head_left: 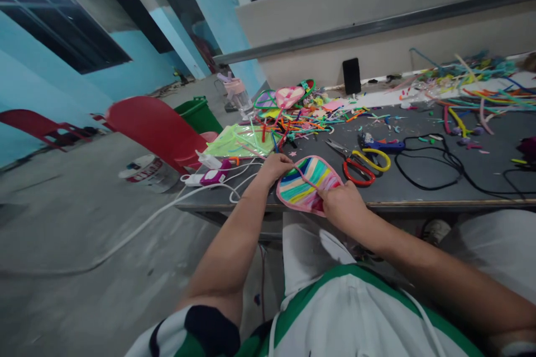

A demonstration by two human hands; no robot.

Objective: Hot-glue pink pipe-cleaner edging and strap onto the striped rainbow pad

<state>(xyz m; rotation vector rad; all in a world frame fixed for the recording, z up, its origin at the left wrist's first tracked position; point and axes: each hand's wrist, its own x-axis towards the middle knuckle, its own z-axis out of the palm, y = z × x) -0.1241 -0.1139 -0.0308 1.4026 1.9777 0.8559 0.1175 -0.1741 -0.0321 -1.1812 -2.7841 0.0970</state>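
A heart-shaped piece made of striped, multicoloured pipe cleaners (305, 185), edged in pink, lies at the table's front edge. Across its face runs a single pink pipe cleaner (309, 179). My left hand (276, 168) pinches the upper end of that pink strand at the heart's left side. At the lower right, my right hand (345, 206) has its fingers closed at the strand's other end, over the heart's rim; its fingertips are partly hidden. Just right of the heart rest scissors (359, 173) with one red and one yellow handle, blades apart.
Behind the heart, loose pipe cleaners (301, 122) lie piled beside finished-looking hearts (288, 97). A blue glue gun (383, 146) with a black cord lies to the right. A purple plug adapter (215, 174) with white cables sits left. A phone (352, 76) leans on the wall.
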